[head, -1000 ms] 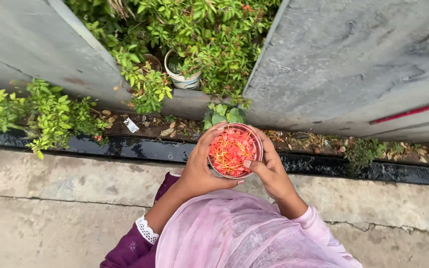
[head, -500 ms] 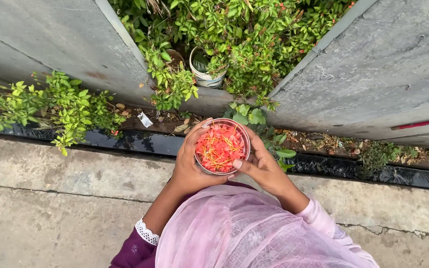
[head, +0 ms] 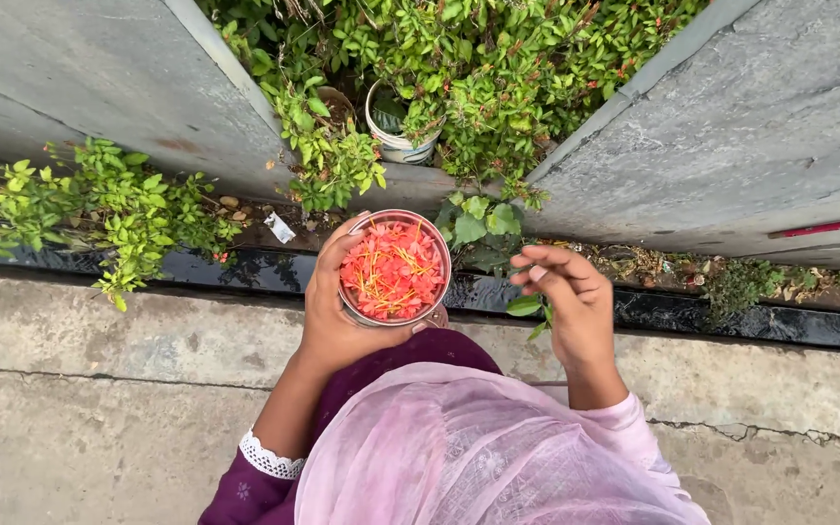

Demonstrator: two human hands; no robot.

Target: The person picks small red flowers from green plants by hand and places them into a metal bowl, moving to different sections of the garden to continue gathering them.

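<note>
Round metal bowl (head: 396, 269) heaped with red-orange flower petals, held level over the purple lap, just in front of the wet black drain (head: 692, 316). Now carried by the left hand (head: 334, 309) alone: palm cupped under the near-left side, thumb and fingers wrapped up along the rim. Half a second ago both hands clasped it, one on each side. Right hand (head: 571, 297) since lifted clear, hanging just beside the bowl to the right, not touching it, fingers loosely curled inward with the tips drawn near each other; whether anything sits between them cannot be told. A green leaf (head: 525, 305) showing just below those fingers, part of the small plant growing at the drain's edge. So, by the look of it, one hand freed for picking while the other serves as carrier.

Beyond: leafy green shrubs (head: 498, 68) with small red buds crowding the gap between two grey concrete walls (head: 760, 136), a white pot (head: 396, 136) tucked among them. Nearer: concrete pavement (head: 99, 389), pink scarf (head: 478, 457), lace-cuffed purple sleeve (head: 264, 467).
</note>
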